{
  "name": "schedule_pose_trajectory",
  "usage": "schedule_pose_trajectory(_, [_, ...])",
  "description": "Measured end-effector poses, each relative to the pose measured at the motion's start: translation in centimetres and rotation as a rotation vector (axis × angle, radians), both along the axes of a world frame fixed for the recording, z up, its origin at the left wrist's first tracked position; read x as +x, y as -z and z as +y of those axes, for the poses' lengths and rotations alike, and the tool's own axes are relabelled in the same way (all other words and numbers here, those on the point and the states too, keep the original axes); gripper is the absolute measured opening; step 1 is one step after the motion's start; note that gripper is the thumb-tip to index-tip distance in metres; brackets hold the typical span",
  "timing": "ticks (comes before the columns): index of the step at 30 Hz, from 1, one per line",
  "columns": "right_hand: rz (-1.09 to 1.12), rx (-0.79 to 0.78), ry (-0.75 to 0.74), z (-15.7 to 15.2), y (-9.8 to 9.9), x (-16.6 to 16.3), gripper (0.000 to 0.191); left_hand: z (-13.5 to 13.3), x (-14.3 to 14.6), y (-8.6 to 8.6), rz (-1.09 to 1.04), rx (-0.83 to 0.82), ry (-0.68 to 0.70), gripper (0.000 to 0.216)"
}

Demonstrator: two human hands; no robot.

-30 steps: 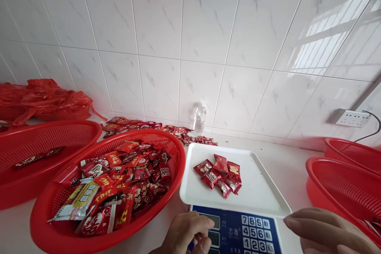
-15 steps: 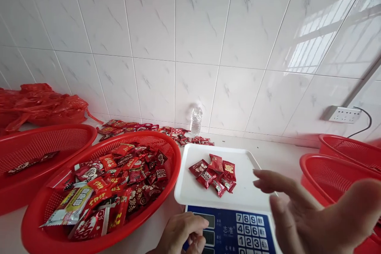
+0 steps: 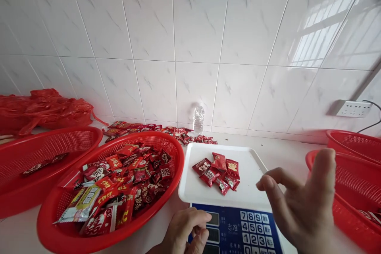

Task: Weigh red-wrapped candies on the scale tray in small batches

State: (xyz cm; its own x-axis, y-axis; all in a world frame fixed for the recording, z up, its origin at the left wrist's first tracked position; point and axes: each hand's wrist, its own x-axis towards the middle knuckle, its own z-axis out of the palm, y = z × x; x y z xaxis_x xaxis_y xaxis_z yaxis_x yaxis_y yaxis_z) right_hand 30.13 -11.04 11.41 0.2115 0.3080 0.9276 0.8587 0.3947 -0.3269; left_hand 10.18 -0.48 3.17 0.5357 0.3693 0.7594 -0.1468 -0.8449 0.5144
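My left hand (image 3: pixel 185 231) is at the left part of the blue panel of a digital scale (image 3: pixel 230 226). Its index finger is stretched to the upper display window, the thumb stands apart below it, and nothing is held. My right hand (image 3: pixel 309 206) is raised over the right side of the scale, thumb and index fingertips together, another finger pointing up; nothing shows between the tips. On the scale's white tray (image 3: pixel 250 166) lies a small pile of red-wrapped snack packets (image 3: pixel 219 162). Left of it stands a red plastic basket (image 3: pixel 175 154) holding many similar packets (image 3: pixel 119 186).
Another red basket (image 3: pixel 12 147) stands at the far left, with red plastic bags (image 3: pixel 47 107) behind it. Along the tiled wall lie loose packets (image 3: pixel 139 127) and a clear bottle (image 3: pixel 199 120). More red baskets (image 3: pixel 321 158) stand at the right, under a socket strip (image 3: pixel 354 108).
My right thumb and index fingertips have come together, and that hand has tipped more upright. My left hand stays at the display. The view has shifted slightly; the packets on the tray lie unchanged.
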Motion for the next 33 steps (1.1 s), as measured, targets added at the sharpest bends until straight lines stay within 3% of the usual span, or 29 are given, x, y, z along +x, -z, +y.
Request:
schedule_pose_trajectory(5, [-0.049,-0.063,-0.066,-0.8,0.4,-1.0,0.092,0.1,-0.1,0.2,-0.025,0.04,0.009,0.021])
schedule_pose_trajectory(9, [-0.082,-0.134,-0.131,-0.9,0.4,-0.5,0.089,0.2,-0.1,0.7,-0.024,0.043,0.033,0.023])
schedule_pose_trajectory(13, [-0.245,-0.151,-0.1,-0.6,0.2,-0.3,0.09,0.1,0.0,0.4,-0.023,0.044,0.021,0.021])
schedule_pose_trajectory(18, [-0.092,-0.199,0.01,0.5,-0.1,1.4,0.074,0.1,0.0,-0.5,0.01,0.052,0.017,0.021])
schedule_pose_trajectory(22, [-0.065,-0.561,0.124,2.1,0.5,3.3,0.052,0.3,-0.1,-0.6,0.04,0.03,0.017,0.022])
schedule_pose_trajectory(28, [-0.215,-1.108,0.07,5.7,1.5,4.3,0.062,0.4,0.0,-0.4,0.004,0.049,0.092,0.021])
schedule_pose_trajectory(33, [-0.316,-1.247,-0.064,8.9,1.1,2.9,0.072,0.3,0.4,-0.5,-0.08,0.149,0.027,0.018])
